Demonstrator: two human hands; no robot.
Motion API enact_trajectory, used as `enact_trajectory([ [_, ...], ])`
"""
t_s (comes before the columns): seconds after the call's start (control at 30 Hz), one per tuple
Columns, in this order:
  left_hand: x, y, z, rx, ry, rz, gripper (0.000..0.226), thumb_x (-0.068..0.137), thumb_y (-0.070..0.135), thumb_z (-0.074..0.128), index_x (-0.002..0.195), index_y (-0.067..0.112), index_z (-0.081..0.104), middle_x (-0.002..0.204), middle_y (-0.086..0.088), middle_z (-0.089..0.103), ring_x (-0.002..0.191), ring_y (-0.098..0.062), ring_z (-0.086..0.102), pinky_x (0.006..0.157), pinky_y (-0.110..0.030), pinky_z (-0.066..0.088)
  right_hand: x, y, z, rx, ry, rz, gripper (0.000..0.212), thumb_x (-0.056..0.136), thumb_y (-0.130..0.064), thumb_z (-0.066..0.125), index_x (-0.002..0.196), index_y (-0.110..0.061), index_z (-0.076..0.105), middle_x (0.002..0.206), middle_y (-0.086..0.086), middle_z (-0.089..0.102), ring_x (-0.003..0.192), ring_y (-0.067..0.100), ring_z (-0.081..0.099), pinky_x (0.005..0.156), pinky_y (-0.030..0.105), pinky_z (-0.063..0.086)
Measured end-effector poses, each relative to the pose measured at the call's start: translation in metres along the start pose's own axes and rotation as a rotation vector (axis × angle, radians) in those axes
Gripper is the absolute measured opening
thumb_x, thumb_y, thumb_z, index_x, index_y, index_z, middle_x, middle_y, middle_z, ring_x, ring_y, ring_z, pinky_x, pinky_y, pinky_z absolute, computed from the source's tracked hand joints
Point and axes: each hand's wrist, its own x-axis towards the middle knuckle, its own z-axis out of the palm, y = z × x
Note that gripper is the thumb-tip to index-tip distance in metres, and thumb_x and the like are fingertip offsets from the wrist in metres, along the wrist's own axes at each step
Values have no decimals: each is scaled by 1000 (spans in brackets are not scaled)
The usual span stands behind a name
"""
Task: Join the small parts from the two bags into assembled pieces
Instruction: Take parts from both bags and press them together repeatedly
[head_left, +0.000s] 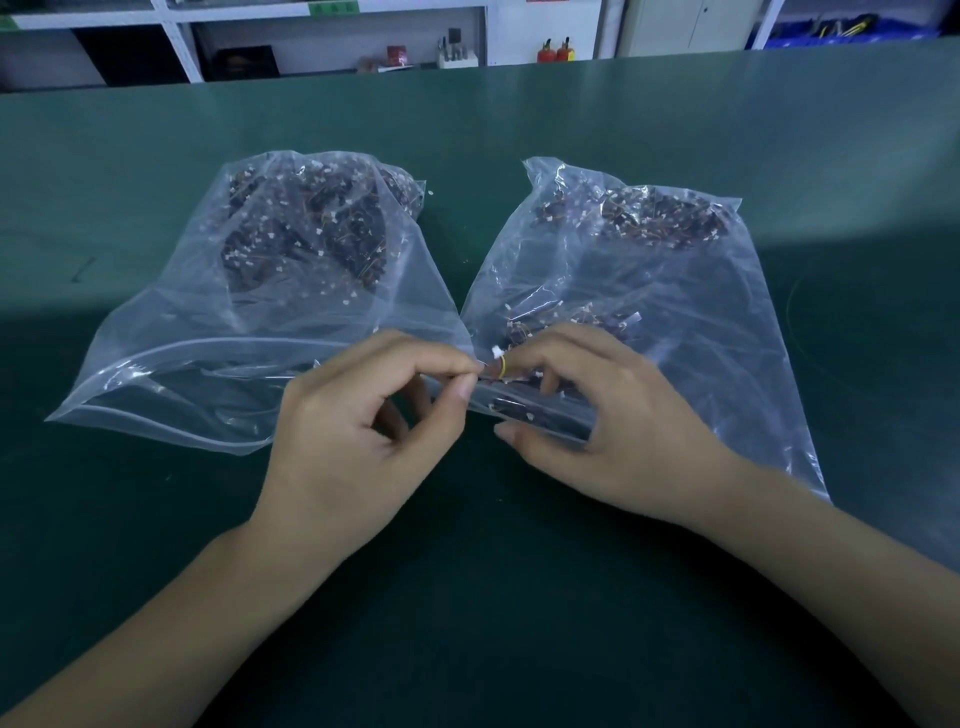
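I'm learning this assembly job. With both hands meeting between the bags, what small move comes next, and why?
Probably press the two pinched ends together. The left hand and right hand each pinch at the small wired part with its white connector, fingertips nearly touching, so mating looks imminent. Whether it has seated is too small to tell.

A dark green table (519, 597) was seen, its surface a matte mat. Two clear plastic bags were laid directly on it, side by side and touching at their near inner edges. The left bag (208, 322) was filled with small dark wired parts bunched toward its far end. The right bag (701, 312) held similar parts, spread further along its length.
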Motion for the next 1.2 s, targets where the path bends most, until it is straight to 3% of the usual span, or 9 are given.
enact_trajectory([
  [0.1,1,-5,-4,174,-22,223,9,98,9,74,97,6,82,90,0,72,67,-17,66,56,-31,52,1,5,0,-80,18,-22,33,84,-13,78,116,-20,71,106,-8,66,90,9,57,90,33,52],
  [0.33,2,-16,0,342,-98,356,10,98,9,74,94,11,83,91,0,75,77,-18,71,64,-35,58,2,6,-5,-20,178,11,27,88,1,75,105,-20,73,93,-11,69,83,11,61,77,22,49],
  [0.5,11,-19,4,634,-77,450,13,101,17,73,97,23,83,80,5,72,66,-20,70,44,-36,50,2,4,-6,23,194,14,25,88,2,75,103,-18,72,94,-10,70,83,14,62,78,15,43],
  [0.67,8,-12,13,770,-249,328,8,98,24,75,99,29,81,57,3,57,51,-23,62,39,-31,44,1,2,-1,29,170,12,24,89,1,75,99,-21,71,94,-11,68,82,14,60,76,15,42],
  [0.8,4,-6,19,756,-328,261,35,111,42,46,117,32,79,60,5,68,52,-23,67,44,-29,43,0,2,0,26,161,8,23,89,-1,74,99,-22,71,94,-13,67,83,14,60,75,20,46],
  [0.9,7,-2,11,605,-256,319,36,109,38,56,84,23,78,59,7,62,50,-19,62,40,-30,41,0,4,-1,29,159,-4,22,89,-1,76,98,-21,70,94,-12,67,82,13,59,74,25,49],
  [0.97,12,-1,0,529,-207,329,49,107,32,57,60,20,57,54,7,50,45,-18,48,41,-25,31,1,4,-1,25,156,-9,23,88,-1,76,98,-20,70,94,-12,67,81,13,59,73,29,50],
  [1.1,19,-12,-26,560,-305,201,46,101,34,41,56,22,35,49,7,38,42,-22,35,53,-24,22,0,5,-1,21,156,4,23,89,-2,75,98,-22,69,95,-14,67,82,14,60,73,29,52],
  [1.2,23,-35,-43,698,-404,-51,54,93,46,29,54,18,52,52,-1,54,49,-24,44,56,-28,22,0,4,-1,17,147,11,22,89,-3,75,99,-23,70,96,-14,66,82,14,60,73,31,53],
])
